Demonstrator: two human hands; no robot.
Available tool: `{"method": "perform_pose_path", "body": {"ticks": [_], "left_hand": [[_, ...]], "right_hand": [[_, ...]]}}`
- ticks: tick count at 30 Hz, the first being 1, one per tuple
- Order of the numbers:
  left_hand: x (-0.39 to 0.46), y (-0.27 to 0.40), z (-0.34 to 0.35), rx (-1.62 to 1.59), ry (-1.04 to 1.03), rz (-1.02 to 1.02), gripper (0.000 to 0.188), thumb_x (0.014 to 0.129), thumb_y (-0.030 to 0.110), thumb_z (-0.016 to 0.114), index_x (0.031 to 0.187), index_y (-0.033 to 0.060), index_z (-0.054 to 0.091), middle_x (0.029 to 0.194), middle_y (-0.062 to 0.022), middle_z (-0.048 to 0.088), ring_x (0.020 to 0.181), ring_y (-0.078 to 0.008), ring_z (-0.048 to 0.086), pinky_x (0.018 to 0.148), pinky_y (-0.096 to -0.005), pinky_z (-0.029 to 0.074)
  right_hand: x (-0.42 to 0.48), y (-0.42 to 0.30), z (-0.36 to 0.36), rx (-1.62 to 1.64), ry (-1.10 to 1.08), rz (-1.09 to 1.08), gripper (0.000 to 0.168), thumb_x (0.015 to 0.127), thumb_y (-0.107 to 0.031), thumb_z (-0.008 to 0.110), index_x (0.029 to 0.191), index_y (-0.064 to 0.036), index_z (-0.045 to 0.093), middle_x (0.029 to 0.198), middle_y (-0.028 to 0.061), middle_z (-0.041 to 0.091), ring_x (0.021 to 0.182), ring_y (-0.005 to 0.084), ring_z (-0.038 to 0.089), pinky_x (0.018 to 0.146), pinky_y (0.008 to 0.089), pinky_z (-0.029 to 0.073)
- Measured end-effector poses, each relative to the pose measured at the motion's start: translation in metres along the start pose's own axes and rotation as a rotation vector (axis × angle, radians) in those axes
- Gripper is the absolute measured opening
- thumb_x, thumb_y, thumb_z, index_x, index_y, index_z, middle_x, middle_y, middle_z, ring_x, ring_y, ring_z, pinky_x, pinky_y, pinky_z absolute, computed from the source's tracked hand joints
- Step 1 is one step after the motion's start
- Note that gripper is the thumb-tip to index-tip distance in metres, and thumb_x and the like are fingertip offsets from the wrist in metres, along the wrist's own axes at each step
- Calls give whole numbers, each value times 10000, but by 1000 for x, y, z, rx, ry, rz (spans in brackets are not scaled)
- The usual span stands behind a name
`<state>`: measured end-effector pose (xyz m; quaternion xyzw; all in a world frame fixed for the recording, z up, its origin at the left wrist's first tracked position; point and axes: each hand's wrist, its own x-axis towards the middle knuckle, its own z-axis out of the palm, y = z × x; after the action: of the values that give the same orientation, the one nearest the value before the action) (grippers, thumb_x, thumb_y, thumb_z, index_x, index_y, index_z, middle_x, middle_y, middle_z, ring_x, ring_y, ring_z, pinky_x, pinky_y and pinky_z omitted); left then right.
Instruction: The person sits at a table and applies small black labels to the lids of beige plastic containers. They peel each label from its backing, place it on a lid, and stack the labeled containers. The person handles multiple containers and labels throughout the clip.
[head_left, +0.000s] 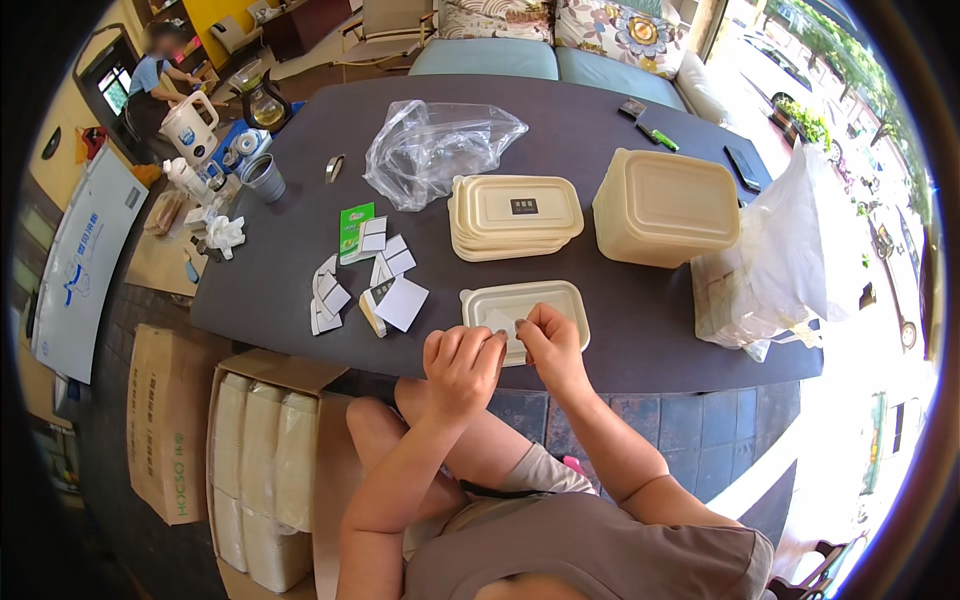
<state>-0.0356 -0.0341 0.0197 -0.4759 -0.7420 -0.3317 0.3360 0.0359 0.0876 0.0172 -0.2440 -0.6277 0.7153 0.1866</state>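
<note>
A cream rectangular container lid (564, 297) lies near the table's front edge, partly hidden by my hands. Over it, my left hand (463, 371) and my right hand (553, 349) pinch a small white paper piece (496, 318), apparently a label, between thumbs and fingers. Behind this lid is a low stack of similar lids (480, 196), the top one bearing a dark square label (523, 206). A taller cream stack (679, 199) stands to the right. Left of my hands are a pile of white square papers (402, 303) and loose label strips (331, 294).
A green packet (354, 234) lies behind the papers. Clear plastic bag (442, 146) and white bag (765, 262) rest on the table, with a phone (742, 168) at right. Cup (264, 178) and kettle (189, 129) stand left. An open carton (324, 465) sits below; a person (150, 82) is behind.
</note>
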Motion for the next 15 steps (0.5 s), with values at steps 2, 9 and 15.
{"method": "perform_pose_path", "body": {"ticks": [2,9,15], "left_hand": [[0,0,1,-87,34,-56,202,646,23,733,796,114,632,769,-21,577,734,-198,539,705,-321,383],[-8,12,7,-1400,207,-1287,97,822,61,645,905,11,639,813,-20,616,724,-78,546,683,-212,427],[-19,19,14,-1631,250,-1441,167,826,77,652,964,-17,650,805,-24,636,728,-62,528,695,-182,382]], "right_hand": [[-3,-4,-1,169,-54,37,163,874,-133,568,766,-26,510,660,-19,479,606,37,426,508,214,365],[-2,-1,-9,42,-42,-54,173,917,-173,539,989,-16,555,773,-18,497,657,44,435,556,198,381],[-4,1,-5,85,-62,37,120,881,-128,594,878,-8,588,721,-29,544,584,31,432,505,189,356]]}}
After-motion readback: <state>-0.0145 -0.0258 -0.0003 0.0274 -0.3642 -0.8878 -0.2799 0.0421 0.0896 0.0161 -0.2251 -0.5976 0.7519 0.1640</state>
